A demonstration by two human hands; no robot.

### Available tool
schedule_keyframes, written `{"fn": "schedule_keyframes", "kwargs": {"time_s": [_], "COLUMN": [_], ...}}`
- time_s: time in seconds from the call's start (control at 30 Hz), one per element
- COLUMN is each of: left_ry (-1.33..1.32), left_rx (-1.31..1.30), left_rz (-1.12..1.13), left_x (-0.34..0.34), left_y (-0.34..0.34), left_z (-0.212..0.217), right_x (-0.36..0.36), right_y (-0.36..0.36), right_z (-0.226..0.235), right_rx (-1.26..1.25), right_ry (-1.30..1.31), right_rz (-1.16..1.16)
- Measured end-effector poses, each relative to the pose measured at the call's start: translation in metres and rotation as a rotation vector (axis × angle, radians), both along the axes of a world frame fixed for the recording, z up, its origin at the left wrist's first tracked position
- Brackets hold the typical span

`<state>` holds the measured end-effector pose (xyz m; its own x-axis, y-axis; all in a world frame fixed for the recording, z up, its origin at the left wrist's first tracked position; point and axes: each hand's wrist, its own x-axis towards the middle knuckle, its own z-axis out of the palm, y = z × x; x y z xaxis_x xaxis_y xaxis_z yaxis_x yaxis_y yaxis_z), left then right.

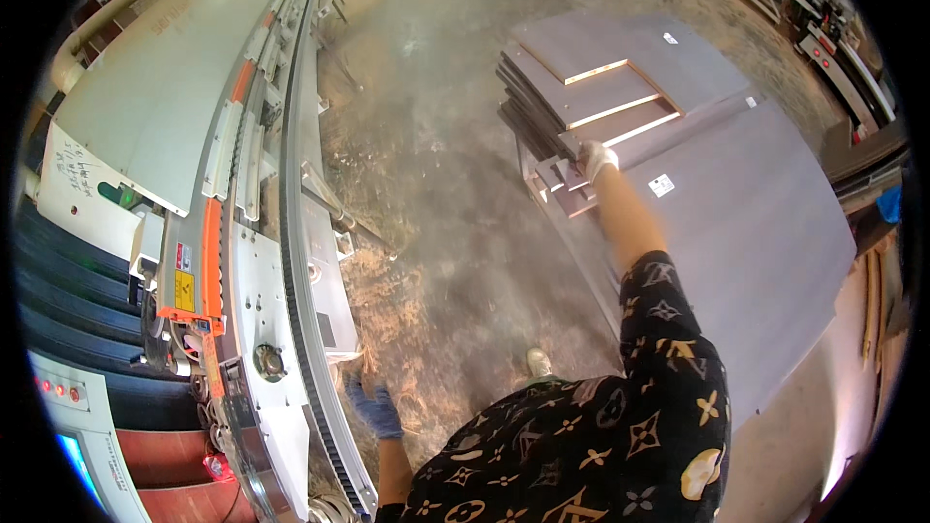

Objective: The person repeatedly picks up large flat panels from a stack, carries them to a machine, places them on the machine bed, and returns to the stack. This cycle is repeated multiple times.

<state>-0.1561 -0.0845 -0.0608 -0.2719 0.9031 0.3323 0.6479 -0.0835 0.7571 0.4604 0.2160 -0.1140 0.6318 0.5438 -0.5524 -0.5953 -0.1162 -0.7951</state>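
My right hand [597, 161], in a white glove, reaches out over a stack of grey panels. Its fingers are closed at the edge of a small grey board [573, 198] with pale cut edges, at the stack's near left corner. Beyond it lie narrow grey strips [620, 108] with light wood-coloured edges, on top of the large grey panels [736, 194]. Low on the left, my left hand [375, 409] wears a blue-grey glove. It hangs beside the long machine's rail, fingers loosely apart, with nothing visible in it.
A long machine [208, 261] with an orange strip and a dark ribbed rail [295, 281] runs along my left. Its control panel [73, 426] stands lower left. Wood shavings [387, 329] cover the floor beside it. More equipment [843, 77] stands at the far right.
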Motion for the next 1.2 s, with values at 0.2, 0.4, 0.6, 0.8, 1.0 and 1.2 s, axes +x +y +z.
{"fn": "schedule_keyframes", "kwargs": {"time_s": [0.2,0.4,0.6,0.8,1.0,1.2], "left_ry": [-0.477,-0.899,-0.915,-0.840,-0.828,-0.954], "left_rx": [-0.119,-0.245,-0.258,0.037,0.427,0.209], "left_rz": [-0.156,-0.417,-0.215,-0.036,0.250,1.282], "left_x": [0.055,0.161,0.101,-0.001,-0.121,-0.231], "left_y": [-0.006,0.027,-0.014,-0.095,-0.204,-0.397], "left_z": [0.009,0.058,0.059,0.087,0.063,0.060], "right_x": [-0.126,-0.302,-0.332,-0.288,-0.439,-0.613], "right_y": [-0.095,-0.264,-0.312,-0.260,-0.306,-0.369], "right_z": [0.041,0.079,0.092,0.082,0.094,0.117], "right_rx": [0.202,0.374,0.312,0.429,0.382,0.148], "right_ry": [0.198,0.383,0.371,0.448,0.577,0.823], "right_rz": [0.227,0.635,0.832,0.661,1.012,1.817]}}
